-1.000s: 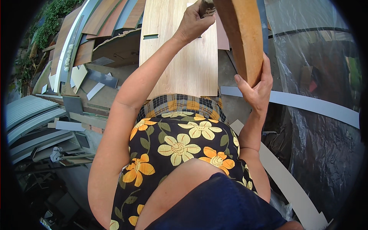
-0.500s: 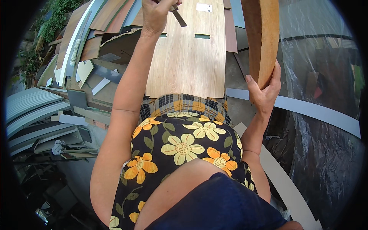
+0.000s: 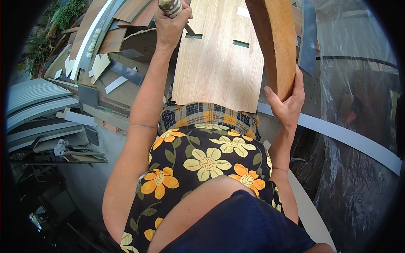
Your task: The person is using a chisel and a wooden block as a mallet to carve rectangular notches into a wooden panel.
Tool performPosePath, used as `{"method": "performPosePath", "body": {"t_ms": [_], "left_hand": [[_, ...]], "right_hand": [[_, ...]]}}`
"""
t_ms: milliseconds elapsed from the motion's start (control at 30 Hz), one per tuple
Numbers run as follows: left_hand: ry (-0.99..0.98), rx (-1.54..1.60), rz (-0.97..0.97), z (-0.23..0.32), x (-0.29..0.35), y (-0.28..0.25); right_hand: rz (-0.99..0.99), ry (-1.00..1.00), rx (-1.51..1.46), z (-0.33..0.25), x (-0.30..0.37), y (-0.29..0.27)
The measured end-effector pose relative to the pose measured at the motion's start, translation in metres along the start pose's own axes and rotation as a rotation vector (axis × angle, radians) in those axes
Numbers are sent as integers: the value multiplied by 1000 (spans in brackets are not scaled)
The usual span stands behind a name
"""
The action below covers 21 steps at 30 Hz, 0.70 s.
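My left hand (image 3: 169, 30) is wrapped round the pale, worn handle of a chisel (image 3: 170, 6). The flat metal blade slants down to the left one of two narrow slots (image 3: 194, 36) cut in a light wood-grain board (image 3: 213, 80). A second slot (image 3: 241, 44) lies to its right, with a dark green inside. In my right hand (image 3: 289, 101) is the lower end of a long, thick wooden block (image 3: 283, 46), held raised over the board's right side. The block's far end runs out of view.
Offcut panels (image 3: 126, 21) are piled at the far left. Grey corrugated sheets (image 3: 40, 99) are stacked at the left. Clear plastic sheeting (image 3: 350, 168) hangs at the right, with a long white strip (image 3: 337, 133) in front of it. A white label (image 3: 243, 12) is on the board.
The chisel has turned more upright, its tip coming down to the left slot. The block's upper part has swung left over the board. The view has shifted slightly.
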State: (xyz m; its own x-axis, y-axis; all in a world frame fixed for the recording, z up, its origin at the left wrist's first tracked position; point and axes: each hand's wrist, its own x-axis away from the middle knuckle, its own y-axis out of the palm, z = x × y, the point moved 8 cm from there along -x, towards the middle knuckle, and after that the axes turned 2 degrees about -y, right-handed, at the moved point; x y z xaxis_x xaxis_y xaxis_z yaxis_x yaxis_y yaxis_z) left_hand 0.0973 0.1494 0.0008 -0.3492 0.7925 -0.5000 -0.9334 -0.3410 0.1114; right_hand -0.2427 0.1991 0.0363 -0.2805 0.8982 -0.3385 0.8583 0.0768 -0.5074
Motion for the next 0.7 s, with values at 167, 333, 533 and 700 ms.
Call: {"method": "performPosePath", "body": {"t_ms": [167,333,533,700], "left_hand": [[-27,-55,25,-3,7,10],[27,-221,-72,-10,12,12],[-127,-288,-211,-9,16,32],[-59,-243,-113,-3,13,17]], "right_hand": [[-28,-65,-42,-23,-11,11],[-56,-158,-137,-41,-23,27],[-242,-84,-4,-32,-33,64],[-239,-88,-13,-35,-30,56]]}}
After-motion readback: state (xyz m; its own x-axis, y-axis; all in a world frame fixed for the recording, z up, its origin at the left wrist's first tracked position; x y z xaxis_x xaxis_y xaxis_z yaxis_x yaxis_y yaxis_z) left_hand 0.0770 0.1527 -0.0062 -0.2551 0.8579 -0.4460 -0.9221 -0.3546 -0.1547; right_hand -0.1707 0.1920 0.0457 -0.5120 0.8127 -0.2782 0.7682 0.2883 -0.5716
